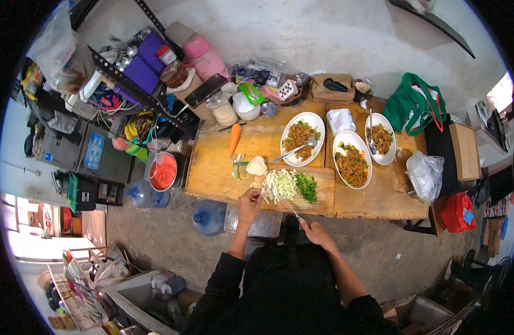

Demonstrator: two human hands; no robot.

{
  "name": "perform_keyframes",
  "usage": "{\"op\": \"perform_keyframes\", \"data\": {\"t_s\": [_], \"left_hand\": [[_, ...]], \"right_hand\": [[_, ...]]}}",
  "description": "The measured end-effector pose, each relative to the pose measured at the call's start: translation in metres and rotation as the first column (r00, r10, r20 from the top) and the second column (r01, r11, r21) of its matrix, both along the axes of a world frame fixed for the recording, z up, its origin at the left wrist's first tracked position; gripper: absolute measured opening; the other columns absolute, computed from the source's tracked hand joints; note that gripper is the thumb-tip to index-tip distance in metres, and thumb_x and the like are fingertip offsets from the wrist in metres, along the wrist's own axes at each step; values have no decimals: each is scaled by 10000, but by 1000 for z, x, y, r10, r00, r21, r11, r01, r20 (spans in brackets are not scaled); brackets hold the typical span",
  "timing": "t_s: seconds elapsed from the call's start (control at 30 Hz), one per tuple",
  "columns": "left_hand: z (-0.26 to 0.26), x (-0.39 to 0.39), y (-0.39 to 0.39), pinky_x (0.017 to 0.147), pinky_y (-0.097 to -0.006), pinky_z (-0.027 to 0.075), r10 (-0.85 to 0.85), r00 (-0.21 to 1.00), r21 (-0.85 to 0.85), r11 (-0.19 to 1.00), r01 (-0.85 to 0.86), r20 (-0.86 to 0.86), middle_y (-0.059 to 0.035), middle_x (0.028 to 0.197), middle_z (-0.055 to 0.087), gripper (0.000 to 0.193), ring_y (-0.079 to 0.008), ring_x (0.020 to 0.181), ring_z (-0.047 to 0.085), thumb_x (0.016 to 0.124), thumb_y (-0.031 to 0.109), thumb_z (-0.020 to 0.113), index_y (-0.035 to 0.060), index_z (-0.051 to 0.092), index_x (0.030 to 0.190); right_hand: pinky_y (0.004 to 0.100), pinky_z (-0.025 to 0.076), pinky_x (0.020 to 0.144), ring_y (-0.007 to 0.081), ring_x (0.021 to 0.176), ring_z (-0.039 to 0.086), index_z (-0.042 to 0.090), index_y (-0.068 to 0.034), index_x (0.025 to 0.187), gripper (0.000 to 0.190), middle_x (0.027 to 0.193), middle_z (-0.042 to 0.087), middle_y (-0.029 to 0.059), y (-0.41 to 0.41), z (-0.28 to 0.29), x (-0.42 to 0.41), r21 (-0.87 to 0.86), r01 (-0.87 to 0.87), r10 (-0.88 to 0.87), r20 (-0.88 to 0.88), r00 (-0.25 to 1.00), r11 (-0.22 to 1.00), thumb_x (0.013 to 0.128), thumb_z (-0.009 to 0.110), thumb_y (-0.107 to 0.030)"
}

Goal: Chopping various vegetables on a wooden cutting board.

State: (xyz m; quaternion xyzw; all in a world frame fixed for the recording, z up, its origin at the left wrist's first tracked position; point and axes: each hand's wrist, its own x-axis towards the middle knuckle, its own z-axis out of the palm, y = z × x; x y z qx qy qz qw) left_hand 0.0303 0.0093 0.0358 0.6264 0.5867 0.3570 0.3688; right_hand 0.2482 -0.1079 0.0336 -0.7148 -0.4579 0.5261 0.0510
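My right hand (317,233) grips the handle of a kitchen knife (292,210). Its blade reaches over the front edge of the wooden cutting board (326,190), close to the shredded cabbage (279,185). My left hand (250,202) is at the board's left end, fingers curled beside the cabbage shreds; whether it pinches a piece is unclear. A heap of chopped green leaves (306,188) lies right of the cabbage. Behind the board are a cut piece of cabbage (256,166) and some vegetable trimmings (239,166). Farther back lies a carrot (235,138).
On the wooden table (215,176) stand an oval plate of food (319,121) with a spoon, a second plate (366,155) and a third plate (392,156). Jars, a phone (205,91) and a green bag (416,104) line the back. A water bottle (209,217) stands below.
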Motion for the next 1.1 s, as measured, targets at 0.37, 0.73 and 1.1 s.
{"op": "perform_keyframes", "data": {"t_s": [0.37,0.73,1.1], "left_hand": [[-9,37,-40,579,-272,468,-165,986,-65,984,163,-22,-160,739,627,167,-203,623,616,745,77,653,-18,635,880],[-24,47,-41,552,-338,457,-192,961,24,979,200,-198,-128,712,594,172,-265,628,597,736,127,646,47,654,888],[-31,52,-43,543,-362,472,-136,942,29,988,152,-308,-114,710,606,177,-270,628,609,733,177,646,76,650,879]], "right_hand": [[437,394,832,435,973,497,556,116,881,760,961,522,339,-9,-2,6,-10,47,-46,59,997,999,850,280,-591],[443,395,826,429,960,503,563,116,869,755,952,528,331,-15,11,12,-54,23,-22,29,999,998,866,248,-571],[445,409,804,434,935,515,566,123,868,769,928,539,327,-17,-2,11,-8,-3,3,50,999,1000,853,272,-587]]}}
